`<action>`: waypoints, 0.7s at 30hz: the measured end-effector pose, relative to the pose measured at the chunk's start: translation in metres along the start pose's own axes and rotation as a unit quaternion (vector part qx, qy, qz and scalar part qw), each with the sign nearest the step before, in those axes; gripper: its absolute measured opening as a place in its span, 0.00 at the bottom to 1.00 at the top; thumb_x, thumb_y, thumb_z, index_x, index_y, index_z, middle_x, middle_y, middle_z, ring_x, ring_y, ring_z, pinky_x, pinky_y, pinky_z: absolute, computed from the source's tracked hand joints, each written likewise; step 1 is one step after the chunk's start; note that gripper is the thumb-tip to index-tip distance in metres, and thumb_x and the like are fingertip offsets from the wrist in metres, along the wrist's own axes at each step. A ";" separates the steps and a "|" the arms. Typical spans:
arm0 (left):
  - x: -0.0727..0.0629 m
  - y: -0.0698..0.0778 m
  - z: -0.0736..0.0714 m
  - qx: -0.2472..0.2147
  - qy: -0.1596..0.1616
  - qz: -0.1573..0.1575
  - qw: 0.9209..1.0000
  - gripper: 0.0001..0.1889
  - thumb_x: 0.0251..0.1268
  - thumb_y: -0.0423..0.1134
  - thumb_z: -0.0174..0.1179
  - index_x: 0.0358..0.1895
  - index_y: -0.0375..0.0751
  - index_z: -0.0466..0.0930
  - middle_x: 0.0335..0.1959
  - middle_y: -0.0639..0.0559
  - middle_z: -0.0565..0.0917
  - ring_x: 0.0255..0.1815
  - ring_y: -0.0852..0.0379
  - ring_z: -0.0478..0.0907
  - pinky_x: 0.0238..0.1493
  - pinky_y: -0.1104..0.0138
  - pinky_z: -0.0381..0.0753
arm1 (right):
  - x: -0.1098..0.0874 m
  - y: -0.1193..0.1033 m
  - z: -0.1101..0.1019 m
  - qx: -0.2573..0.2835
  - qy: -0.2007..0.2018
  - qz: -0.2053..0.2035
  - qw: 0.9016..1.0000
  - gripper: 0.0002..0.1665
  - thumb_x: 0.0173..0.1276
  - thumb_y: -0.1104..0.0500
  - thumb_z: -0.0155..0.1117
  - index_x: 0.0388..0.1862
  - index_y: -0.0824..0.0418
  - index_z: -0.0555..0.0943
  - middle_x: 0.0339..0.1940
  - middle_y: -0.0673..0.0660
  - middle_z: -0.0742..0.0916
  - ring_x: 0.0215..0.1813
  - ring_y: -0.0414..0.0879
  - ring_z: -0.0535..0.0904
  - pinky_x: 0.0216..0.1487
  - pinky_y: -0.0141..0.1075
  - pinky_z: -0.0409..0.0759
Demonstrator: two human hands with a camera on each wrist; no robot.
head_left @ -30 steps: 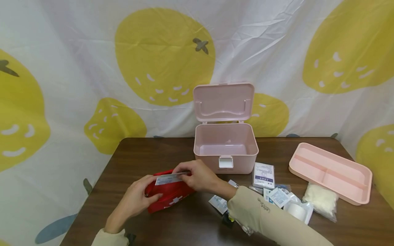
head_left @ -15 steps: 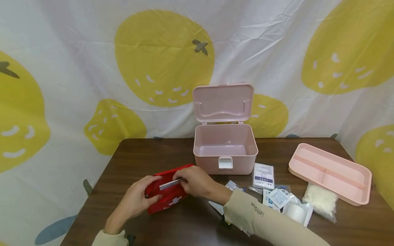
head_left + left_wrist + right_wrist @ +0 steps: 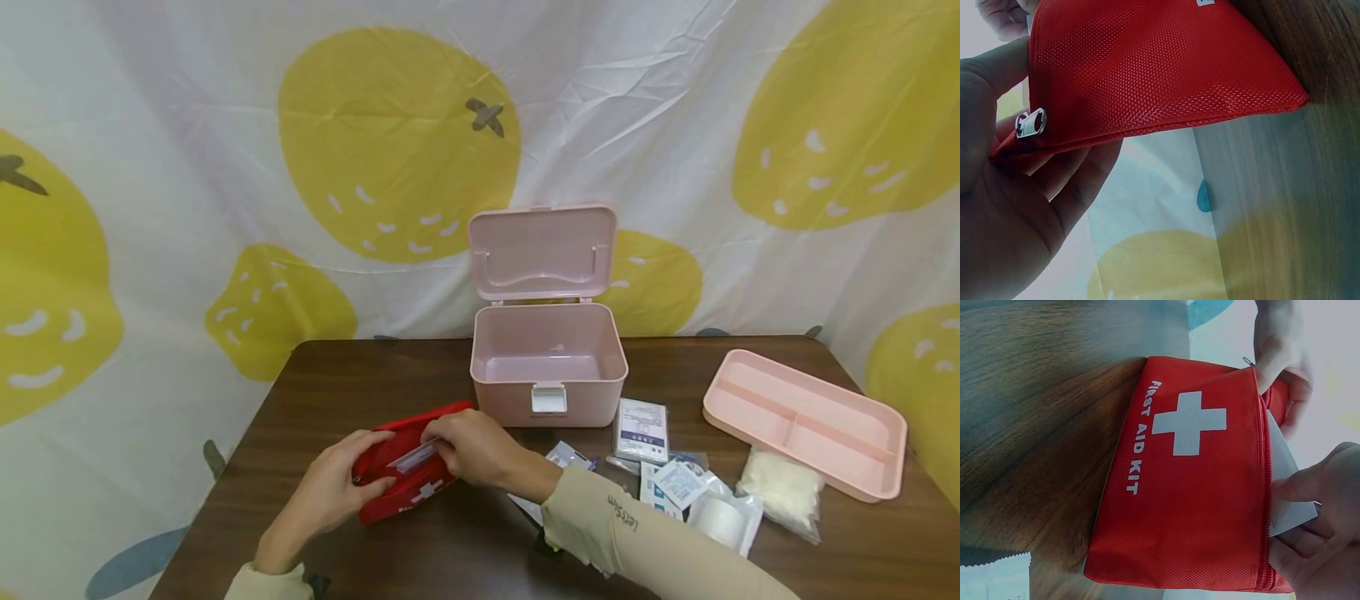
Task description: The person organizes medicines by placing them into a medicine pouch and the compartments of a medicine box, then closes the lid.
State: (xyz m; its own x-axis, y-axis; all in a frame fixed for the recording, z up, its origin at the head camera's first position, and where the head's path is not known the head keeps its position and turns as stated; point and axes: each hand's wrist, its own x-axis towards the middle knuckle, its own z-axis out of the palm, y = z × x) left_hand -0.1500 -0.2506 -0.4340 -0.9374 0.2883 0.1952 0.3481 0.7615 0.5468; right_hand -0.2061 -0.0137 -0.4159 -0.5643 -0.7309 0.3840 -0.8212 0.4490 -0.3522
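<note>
Packet [image 3: 1281, 459] — partly hidden in red pouch [image 3: 1210, 509]

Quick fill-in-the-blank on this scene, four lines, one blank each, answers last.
1. The left hand holds the red pouch, printed FIRST AID ____.
2. The right hand pinches the flat packet at the opening; the cross is coloured ____.
3. In the head view, the pink tray lies to the ____ of the pink box.
4. Dividers split the pink tray into ____ compartments.
Missing: KIT; white; right; three.
</note>
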 end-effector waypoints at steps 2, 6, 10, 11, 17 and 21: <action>0.000 0.000 0.000 0.000 -0.001 -0.001 1.000 0.29 0.53 0.36 0.74 0.61 0.42 0.77 0.51 0.52 0.82 0.47 0.55 0.81 0.42 0.66 0.83 | 0.000 0.000 0.000 0.004 0.000 0.000 1.000 0.08 0.65 0.65 0.65 0.40 0.57 0.87 0.38 0.51 0.90 0.39 0.45 0.86 0.47 0.36 0.83; 0.000 -0.001 0.001 0.002 -0.003 -0.005 1.000 0.29 0.53 0.36 0.75 0.61 0.43 0.77 0.52 0.51 0.82 0.47 0.55 0.81 0.42 0.65 0.83 | 0.000 0.001 0.001 0.016 -0.006 0.006 1.000 0.08 0.66 0.65 0.65 0.41 0.58 0.87 0.39 0.52 0.90 0.39 0.44 0.86 0.47 0.35 0.84; 0.000 -0.001 0.001 0.000 -0.004 -0.007 1.000 0.29 0.53 0.36 0.75 0.61 0.43 0.76 0.52 0.52 0.82 0.47 0.55 0.81 0.42 0.66 0.83 | -0.001 0.002 0.002 0.026 -0.014 0.012 0.999 0.08 0.67 0.65 0.64 0.43 0.59 0.87 0.41 0.52 0.90 0.40 0.44 0.85 0.47 0.34 0.84; 0.000 -0.001 0.001 -0.001 -0.004 -0.006 1.000 0.29 0.53 0.36 0.75 0.61 0.43 0.76 0.52 0.53 0.82 0.47 0.55 0.81 0.42 0.66 0.83 | -0.001 0.002 0.001 0.029 -0.014 0.011 0.999 0.08 0.67 0.65 0.64 0.43 0.60 0.87 0.41 0.53 0.90 0.40 0.44 0.85 0.47 0.34 0.84; 0.000 0.000 0.001 0.005 -0.001 -0.001 1.000 0.29 0.53 0.36 0.75 0.61 0.43 0.77 0.51 0.53 0.82 0.46 0.56 0.81 0.43 0.66 0.83 | -0.004 0.001 -0.002 0.038 -0.010 0.002 0.999 0.08 0.67 0.65 0.64 0.43 0.60 0.87 0.41 0.53 0.90 0.41 0.45 0.85 0.48 0.33 0.83; 0.000 0.000 0.000 0.004 -0.002 -0.003 1.000 0.29 0.53 0.36 0.74 0.61 0.43 0.77 0.51 0.53 0.82 0.46 0.57 0.80 0.42 0.67 0.82 | -0.007 0.000 -0.009 0.054 -0.001 -0.001 0.999 0.08 0.66 0.66 0.65 0.42 0.61 0.87 0.41 0.53 0.90 0.40 0.45 0.85 0.46 0.31 0.83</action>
State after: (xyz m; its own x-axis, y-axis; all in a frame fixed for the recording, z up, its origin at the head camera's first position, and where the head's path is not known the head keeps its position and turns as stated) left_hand -0.1496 -0.2505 -0.4344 -0.9395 0.2864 0.1879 0.3424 0.7679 0.5414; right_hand -0.2029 -0.0043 -0.4112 -0.5620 -0.7334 0.3825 -0.8085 0.3893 -0.4414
